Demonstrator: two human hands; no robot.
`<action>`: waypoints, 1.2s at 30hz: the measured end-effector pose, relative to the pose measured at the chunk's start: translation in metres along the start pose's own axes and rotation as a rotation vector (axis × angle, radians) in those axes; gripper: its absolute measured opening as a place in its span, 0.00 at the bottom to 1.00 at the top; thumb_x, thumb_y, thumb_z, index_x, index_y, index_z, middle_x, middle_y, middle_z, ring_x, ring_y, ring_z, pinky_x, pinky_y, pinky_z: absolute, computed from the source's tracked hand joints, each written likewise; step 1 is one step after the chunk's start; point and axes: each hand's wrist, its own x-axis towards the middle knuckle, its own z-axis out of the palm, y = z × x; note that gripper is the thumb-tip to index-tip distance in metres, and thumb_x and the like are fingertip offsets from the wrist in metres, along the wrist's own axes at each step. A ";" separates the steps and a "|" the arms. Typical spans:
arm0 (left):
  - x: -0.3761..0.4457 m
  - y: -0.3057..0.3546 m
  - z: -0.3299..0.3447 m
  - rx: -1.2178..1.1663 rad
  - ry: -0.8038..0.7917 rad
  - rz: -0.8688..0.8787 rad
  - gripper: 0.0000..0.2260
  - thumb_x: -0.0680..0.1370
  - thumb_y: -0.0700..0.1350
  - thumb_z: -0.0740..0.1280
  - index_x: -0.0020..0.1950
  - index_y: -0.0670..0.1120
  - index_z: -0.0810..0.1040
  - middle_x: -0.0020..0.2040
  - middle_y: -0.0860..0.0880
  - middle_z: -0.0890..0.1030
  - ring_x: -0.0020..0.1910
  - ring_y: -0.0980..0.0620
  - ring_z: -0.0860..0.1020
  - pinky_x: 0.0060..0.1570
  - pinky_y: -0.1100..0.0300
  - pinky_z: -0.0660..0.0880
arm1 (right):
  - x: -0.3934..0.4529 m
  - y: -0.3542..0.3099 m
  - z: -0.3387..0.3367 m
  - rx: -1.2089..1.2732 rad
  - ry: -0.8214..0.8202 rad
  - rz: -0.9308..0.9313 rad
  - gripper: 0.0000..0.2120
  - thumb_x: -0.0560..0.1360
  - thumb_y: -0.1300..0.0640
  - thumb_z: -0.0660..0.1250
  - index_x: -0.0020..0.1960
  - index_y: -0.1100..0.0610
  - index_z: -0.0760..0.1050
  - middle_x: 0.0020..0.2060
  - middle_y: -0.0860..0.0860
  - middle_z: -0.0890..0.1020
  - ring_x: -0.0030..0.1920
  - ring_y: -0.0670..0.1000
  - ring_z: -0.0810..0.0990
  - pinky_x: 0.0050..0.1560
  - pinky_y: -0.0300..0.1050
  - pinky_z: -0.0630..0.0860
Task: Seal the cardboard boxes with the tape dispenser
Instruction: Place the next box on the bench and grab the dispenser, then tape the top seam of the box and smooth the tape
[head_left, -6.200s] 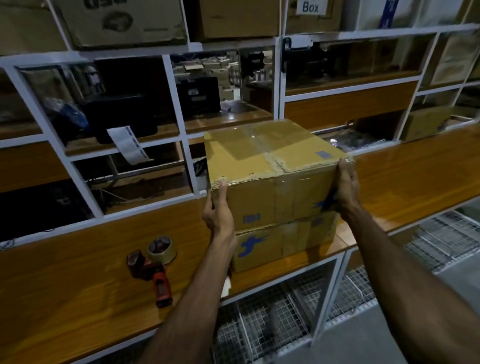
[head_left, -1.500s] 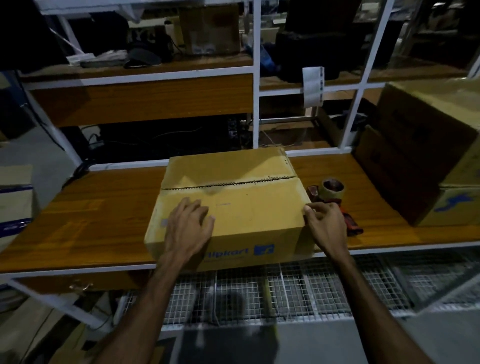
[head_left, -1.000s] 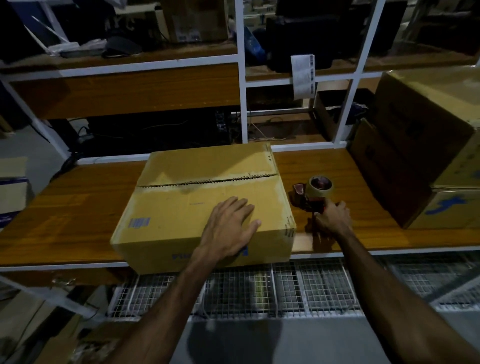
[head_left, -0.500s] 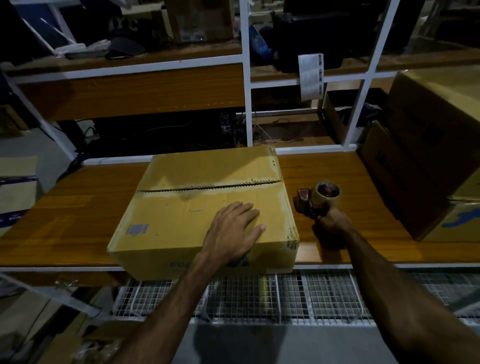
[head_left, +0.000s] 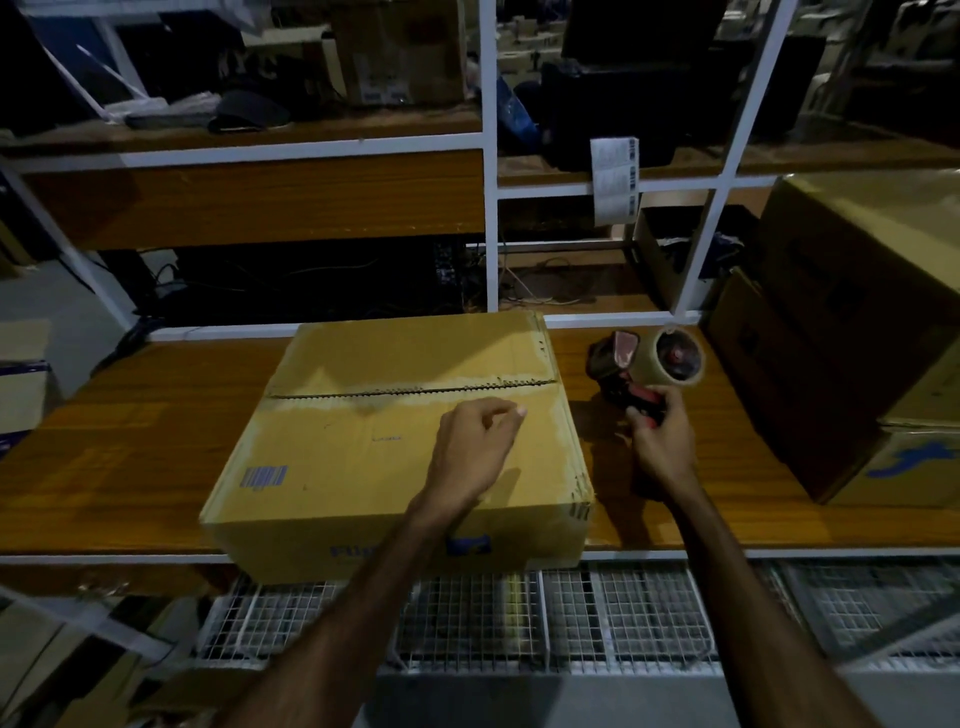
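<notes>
A flat cardboard box (head_left: 363, 447) lies on the wooden workbench (head_left: 130, 447), its two top flaps meeting in an untaped seam across the lid. My left hand (head_left: 475, 447) is over the near flap, right of centre, fingers loosely curled and holding nothing. My right hand (head_left: 657, 436) grips the red handle of the tape dispenser (head_left: 647, 366) just right of the box. The dispenser is tilted up off the bench, its roll of clear tape toward the right.
Two stacked cardboard boxes (head_left: 857, 332) stand at the bench's right end. White shelf uprights (head_left: 488, 218) and dark shelves with clutter rise behind. A printed label strip (head_left: 614, 179) hangs from a shelf. Wire mesh racking (head_left: 519, 613) lies below the bench edge.
My right hand took the dispenser by its handle and lifted it off the bench. My left hand went from lying flat on the lid to loosely curled.
</notes>
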 end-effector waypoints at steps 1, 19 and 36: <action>0.004 0.007 0.003 -0.075 0.023 -0.042 0.16 0.82 0.59 0.68 0.55 0.48 0.87 0.47 0.52 0.87 0.47 0.58 0.83 0.52 0.54 0.82 | -0.004 -0.009 -0.002 0.021 0.023 -0.043 0.16 0.82 0.61 0.68 0.69 0.51 0.71 0.63 0.49 0.80 0.62 0.51 0.79 0.60 0.55 0.78; 0.017 0.060 -0.017 -0.931 -0.145 -0.392 0.20 0.78 0.58 0.73 0.45 0.39 0.82 0.40 0.43 0.83 0.35 0.48 0.81 0.37 0.56 0.75 | -0.063 -0.096 0.029 0.080 0.001 -0.421 0.16 0.82 0.65 0.67 0.65 0.50 0.72 0.58 0.42 0.80 0.56 0.40 0.79 0.51 0.29 0.73; 0.036 -0.012 -0.126 -1.422 -0.453 -0.346 0.17 0.78 0.43 0.61 0.62 0.37 0.82 0.58 0.38 0.81 0.50 0.41 0.80 0.51 0.48 0.74 | -0.075 -0.148 0.127 0.120 0.018 -0.488 0.19 0.83 0.65 0.66 0.67 0.46 0.71 0.60 0.29 0.76 0.63 0.41 0.77 0.58 0.47 0.78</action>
